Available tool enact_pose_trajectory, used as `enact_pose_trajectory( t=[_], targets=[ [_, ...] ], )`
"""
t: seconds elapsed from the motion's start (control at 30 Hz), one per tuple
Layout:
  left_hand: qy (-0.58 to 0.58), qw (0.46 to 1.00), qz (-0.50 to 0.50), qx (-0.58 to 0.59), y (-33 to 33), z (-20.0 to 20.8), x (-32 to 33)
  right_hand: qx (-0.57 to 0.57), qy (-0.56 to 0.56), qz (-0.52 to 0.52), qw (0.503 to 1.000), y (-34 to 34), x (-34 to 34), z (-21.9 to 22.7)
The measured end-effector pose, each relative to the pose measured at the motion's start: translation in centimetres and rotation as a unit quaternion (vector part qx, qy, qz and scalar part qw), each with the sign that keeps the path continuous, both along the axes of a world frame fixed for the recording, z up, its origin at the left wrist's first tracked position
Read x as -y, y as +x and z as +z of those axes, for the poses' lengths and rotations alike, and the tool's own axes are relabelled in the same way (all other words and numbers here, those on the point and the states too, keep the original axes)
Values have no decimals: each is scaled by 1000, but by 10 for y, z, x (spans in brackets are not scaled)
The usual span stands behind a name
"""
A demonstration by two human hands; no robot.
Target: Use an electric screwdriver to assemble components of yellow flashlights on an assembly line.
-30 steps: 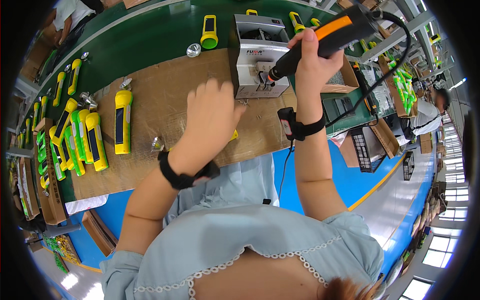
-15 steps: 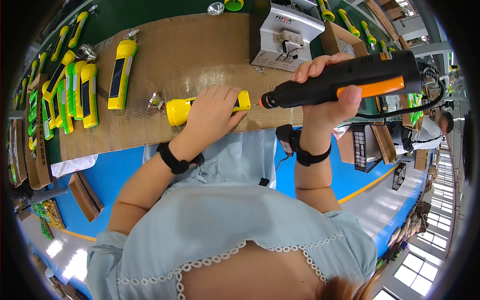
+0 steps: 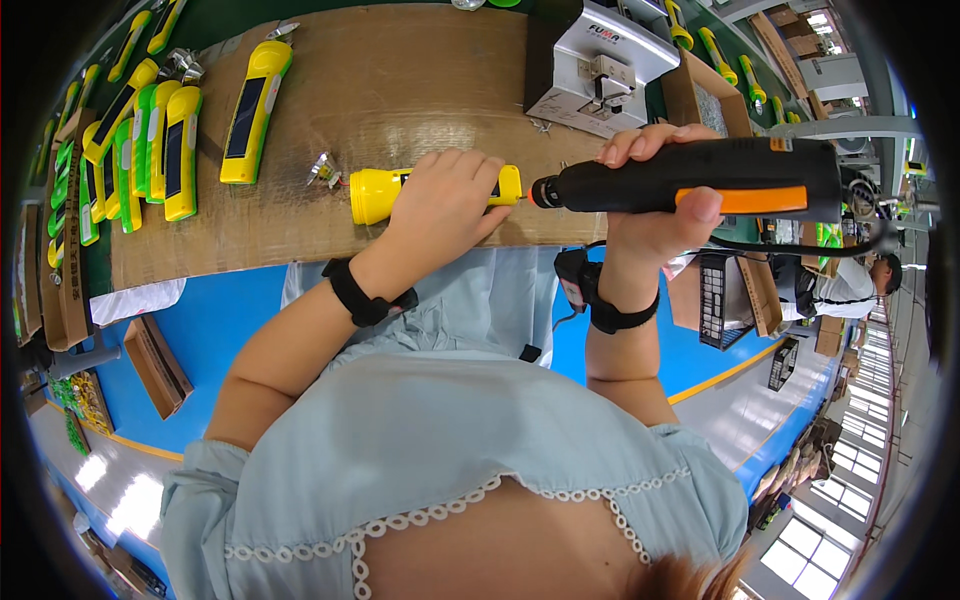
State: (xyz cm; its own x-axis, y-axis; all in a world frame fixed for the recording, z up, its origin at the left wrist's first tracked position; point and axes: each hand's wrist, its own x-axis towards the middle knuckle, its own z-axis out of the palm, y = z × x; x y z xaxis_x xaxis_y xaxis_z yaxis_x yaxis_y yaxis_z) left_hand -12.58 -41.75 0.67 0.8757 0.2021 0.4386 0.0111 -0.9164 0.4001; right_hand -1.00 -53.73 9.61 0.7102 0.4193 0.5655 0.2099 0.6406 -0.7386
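Note:
My left hand [image 3: 447, 203] is wrapped over a yellow flashlight [image 3: 372, 197] lying on the cardboard, its wide head to the left. Part of a dark panel shows beside my fingers; the rest is covered. My right hand [image 3: 655, 215] grips a black electric screwdriver [image 3: 640, 180] with an orange lever, held level. Its bit points left and meets the flashlight's narrow end; whether it sits in a screw is too small to tell. Just left of the flashlight's head lies a small shiny reflector part [image 3: 324, 171]. A finished-looking yellow flashlight [image 3: 257, 112] rests farther left.
A cardboard sheet [image 3: 400, 90] covers the bench. Several yellow and green flashlights [image 3: 182, 155] are bunched at the left. A metal screw feeder [image 3: 605, 70] stands at the back right, beside a cardboard box of screws [image 3: 712, 100]. The screwdriver's cable [image 3: 790, 248] trails right.
The screwdriver's bit has come up against the flashlight's narrow end, closing the small gap. The view has shifted, so the bench things sit a little higher and the flashlight slightly right.

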Motion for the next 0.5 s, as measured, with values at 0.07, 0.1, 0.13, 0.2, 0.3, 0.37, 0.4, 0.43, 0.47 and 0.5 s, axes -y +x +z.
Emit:
enact_pose_trajectory(
  t=[0.07, 0.1, 0.13, 0.2, 0.3, 0.37, 0.4, 0.43, 0.47, 0.5],
  targets=[
    [-2, 1000, 0, 2, 0, 1, -1, -4, 3, 1, 1000, 0, 0, 3],
    [-3, 1000, -1, 4, 0, 1, -2, -5, 8, -4, 1000, 0, 0, 3],
    [-4, 1000, 0, 5, 0, 2, -2, -5, 13, -9, 1000, 1, -1, 4],
    [2, 1000, 6, 4, 0, 3, -3, -1, 11, -6, 1000, 2, -3, 1],
    [-2, 1000, 4, -5, 3, 4, -6, 4, 9, -6, 1000, 2, -4, -3],
    [-1, 1000, 4, -6, 5, 5, -8, 6, 9, -6, 1000, 2, -5, -4],
    [0, 1000, 3, -7, 5, 5, -9, 9, 5, -10, 1000, 1, -5, -4],
    [0, 1000, 5, -7, 6, 5, -10, 12, 1, -15, 1000, 1, -6, -4],
    [-1, 1000, 3, -7, 6, 5, -11, 12, 1, -13, 1000, 1, -5, -4],
    [-3, 1000, 2, -6, 7, 5, -12, 37, -38, -31, 998, 3, -4, -4]
  ],
)
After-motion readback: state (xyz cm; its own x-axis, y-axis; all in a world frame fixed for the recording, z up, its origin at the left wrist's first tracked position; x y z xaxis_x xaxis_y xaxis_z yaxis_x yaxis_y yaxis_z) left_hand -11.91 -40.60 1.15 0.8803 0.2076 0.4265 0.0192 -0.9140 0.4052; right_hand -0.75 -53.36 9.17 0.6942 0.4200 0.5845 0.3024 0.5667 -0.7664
